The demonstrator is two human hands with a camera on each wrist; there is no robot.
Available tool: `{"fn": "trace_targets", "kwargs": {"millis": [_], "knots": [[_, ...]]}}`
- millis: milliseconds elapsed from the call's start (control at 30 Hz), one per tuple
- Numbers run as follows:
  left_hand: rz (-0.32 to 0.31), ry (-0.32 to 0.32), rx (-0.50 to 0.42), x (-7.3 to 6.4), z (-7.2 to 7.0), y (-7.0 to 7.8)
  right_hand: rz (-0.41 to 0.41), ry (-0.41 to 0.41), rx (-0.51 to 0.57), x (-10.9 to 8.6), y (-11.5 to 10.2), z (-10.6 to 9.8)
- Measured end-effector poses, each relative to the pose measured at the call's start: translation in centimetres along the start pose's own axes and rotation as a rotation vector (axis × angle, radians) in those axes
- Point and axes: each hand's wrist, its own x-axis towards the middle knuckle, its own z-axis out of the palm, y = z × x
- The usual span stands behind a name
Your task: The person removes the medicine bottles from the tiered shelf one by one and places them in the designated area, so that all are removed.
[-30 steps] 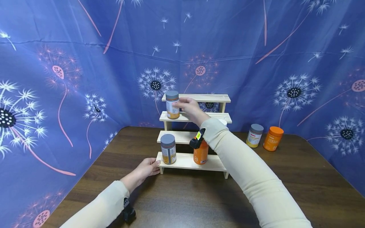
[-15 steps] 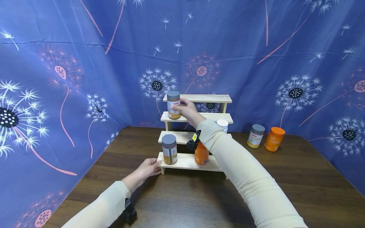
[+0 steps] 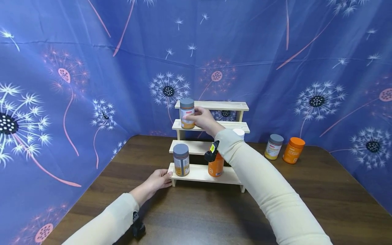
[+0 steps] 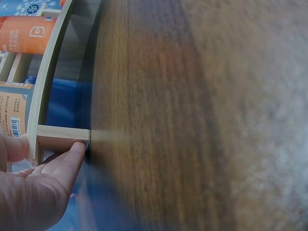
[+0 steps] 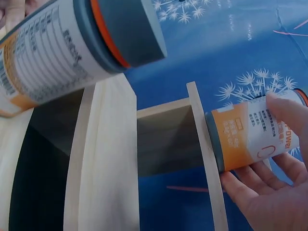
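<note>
**Held a grey-capped jar (image 3: 187, 114) upright at the left end of a stepped wooden rack (image 3: 196, 147)**

Clamped the fingers of the right hand (image 3: 204, 119) round the jar from its right side, at the second step from the top. Could not tell base touching wood from base just above it. Gripped the left end of the bottom step (image 3: 199, 173) in the left hand (image 3: 160, 179), with fingers clamped on the wood, thumb along the upper side and a fingertip against the short leg (image 4: 62, 138) beneath.

Had a second grey-capped jar (image 3: 181, 162) on the bottom step, just beside the left hand. Had an orange jar (image 3: 215, 167) farther right on that step, partly hidden behind a black wrist camera (image 3: 211, 154). Saw the cream right sleeve (image 3: 269, 194) slanting in front of the rack's right side, blocking much of it from sight. Glimpsed a white lid (image 3: 239, 132) just above the sleeve.

Showed two more on the dark wood counter (image 3: 196, 217), to the right and apart from the rack: a yellow jar with a grey lid (image 3: 273, 148) and, just beside it, an orange-lidded jar (image 3: 293, 150). Had blue dandelion-print cloth (image 3: 260, 37) behind everything.
</note>
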Motion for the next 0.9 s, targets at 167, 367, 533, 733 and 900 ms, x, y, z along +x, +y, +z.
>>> {"fn": "trace_targets", "kwargs": {"millis": [167, 367, 533, 733, 900], "knots": [[-0.01, 0.007, 0.008, 0.0, 0.0, 0.5, 0.022, -0.021, -0.005, -0.1, -0.2, -0.4], [0.008, -0.002, 0.021, 0.1, -0.1, 0.9, 0.005, -0.01, 0.001, -0.3, -0.7, -0.9], [-0.002, 0.012, 0.014, 0.1, -0.1, 0.7, 0.021, -0.034, 0.084, -1.2, -0.8, -1.4], [-0.005, 0.022, 0.006, 0.1, 0.0, 0.5, 0.007, -0.032, 0.156, -2.5, -1.3, -2.3], [-0.011, 0.026, -0.001, -0.1, 0.2, 0.2, -0.008, -0.034, 0.12, -3.4, -1.7, -3.7]]}}
